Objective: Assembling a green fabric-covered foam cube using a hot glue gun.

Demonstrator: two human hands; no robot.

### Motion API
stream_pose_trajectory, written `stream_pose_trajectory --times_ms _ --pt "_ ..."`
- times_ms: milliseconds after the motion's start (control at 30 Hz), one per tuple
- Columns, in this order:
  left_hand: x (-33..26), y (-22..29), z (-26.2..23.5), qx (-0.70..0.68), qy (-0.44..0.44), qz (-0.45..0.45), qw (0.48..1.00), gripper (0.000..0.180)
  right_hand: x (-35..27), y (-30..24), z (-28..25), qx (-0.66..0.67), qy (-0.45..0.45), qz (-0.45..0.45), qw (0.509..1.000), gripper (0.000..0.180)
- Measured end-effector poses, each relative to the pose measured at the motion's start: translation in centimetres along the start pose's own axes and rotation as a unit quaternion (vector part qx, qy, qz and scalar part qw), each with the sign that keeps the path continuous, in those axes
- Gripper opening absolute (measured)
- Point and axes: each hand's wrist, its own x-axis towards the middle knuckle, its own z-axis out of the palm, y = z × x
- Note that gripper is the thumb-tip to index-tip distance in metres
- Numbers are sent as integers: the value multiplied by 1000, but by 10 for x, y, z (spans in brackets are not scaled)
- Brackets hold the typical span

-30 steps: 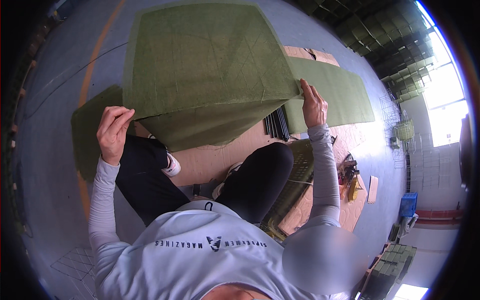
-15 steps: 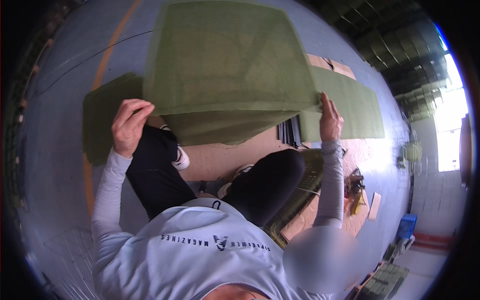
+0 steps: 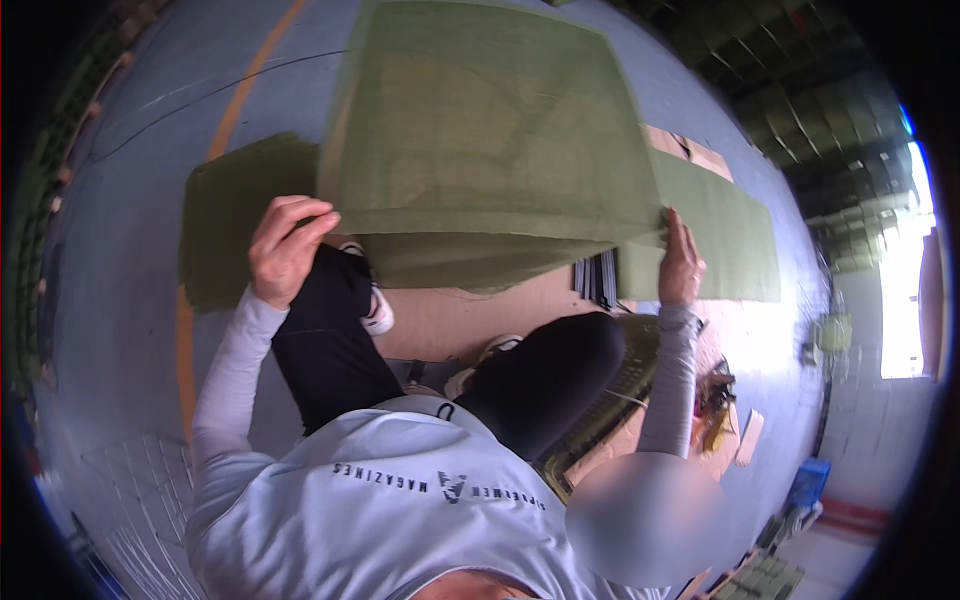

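A thin, see-through green mesh sheet (image 3: 490,120) stretches out in front of me, its near edge folded or hemmed into a band. My left hand (image 3: 285,255) pinches the near left corner between thumb and fingers. At the near right corner my right hand (image 3: 682,265) is closed on the edge, with the fingertips partly hidden. Beneath the raised edge lies more green mesh (image 3: 440,265), sagging toward the right. Further green mesh pieces lie on the left (image 3: 245,220) and on the right (image 3: 725,235). Several dark narrow strips (image 3: 597,280) lie just inside my right hand.
My bent legs (image 3: 555,385) are below the sheet, over a tan board (image 3: 440,320). To the right are a green slatted piece (image 3: 640,345), tools (image 3: 715,390) and a small wooden block (image 3: 748,438). Stacked green goods (image 3: 790,100) stand at the far right. An orange line (image 3: 240,95) crosses the grey floor.
The whole scene has shifted slightly right and down in the picture. Both hands keep their hold on the mesh sheet's corners, and the sheet stays spread much as before.
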Motion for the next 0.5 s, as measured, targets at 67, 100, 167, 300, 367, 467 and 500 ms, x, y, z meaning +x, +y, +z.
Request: stream_pose_trajectory --times_ms 67,100,167,300,367,467,500 --pt "-5 -2 -1 2 13 -2 1000 25 3 -4 3 19 7 0 1000 51" --pt "-4 -1 -5 3 9 3 1000 25 3 -2 10 18 0 13 1000 48" --pt "-4 -3 -5 -7 7 13 1000 25 4 -6 6 19 -7 24 1000 46" --pt "-4 -4 -2 7 -2 24 1000 26 2 -3 3 18 -27 50 998 46" --pt "-4 -4 -1 8 0 27 1000 26 1 -4 2 20 -23 55 998 47" --pt "-6 -5 0 3 -5 23 1000 21 -1 -1 2 24 -5 56 998 48" --pt "-6 -5 0 5 -6 23 1000 21 -1 0 2 75 12 65 995 48"
